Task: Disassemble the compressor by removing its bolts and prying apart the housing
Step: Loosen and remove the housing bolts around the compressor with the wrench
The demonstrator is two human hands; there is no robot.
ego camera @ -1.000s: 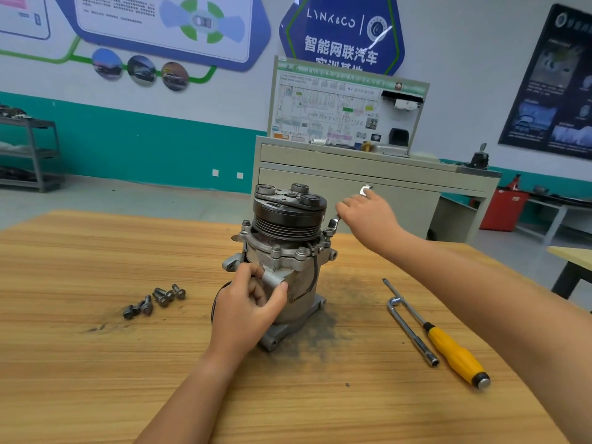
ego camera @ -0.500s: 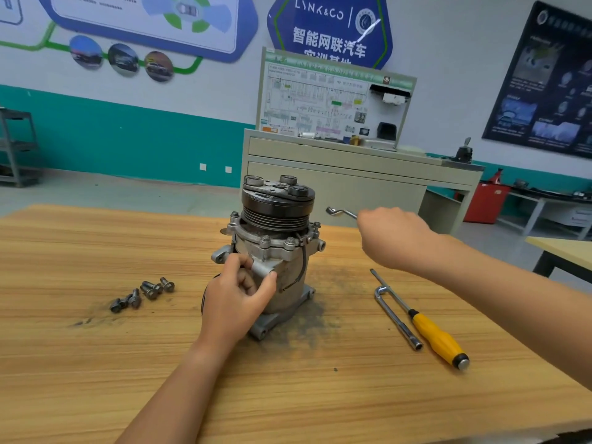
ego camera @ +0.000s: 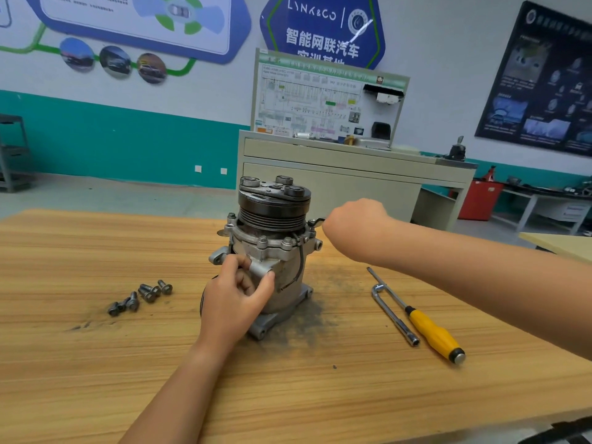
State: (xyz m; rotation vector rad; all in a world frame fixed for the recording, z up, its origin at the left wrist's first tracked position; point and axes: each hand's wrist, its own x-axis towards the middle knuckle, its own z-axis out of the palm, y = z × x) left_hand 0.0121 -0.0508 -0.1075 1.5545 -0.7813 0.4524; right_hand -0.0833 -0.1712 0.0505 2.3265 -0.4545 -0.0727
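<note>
A grey metal compressor with a black pulley on top stands upright in the middle of the wooden table. My left hand grips a pipe stub on its near side, thumb and fingers curled round it. My right hand is closed round a small steel wrench, whose end sits at a bolt on the flange's right rim. Most of the wrench is hidden in my fist. Several removed bolts lie on the table to the left.
A yellow-handled screwdriver and an L-shaped socket wrench lie to the right of the compressor. Dark grime dusts the wood around its base. Beyond the table stand a grey cabinet with a display board and a red bin.
My right hand swung the wrench away from the compressor, then brought it back to the flange's right rim. The left hand kept its grip on the compressor.
</note>
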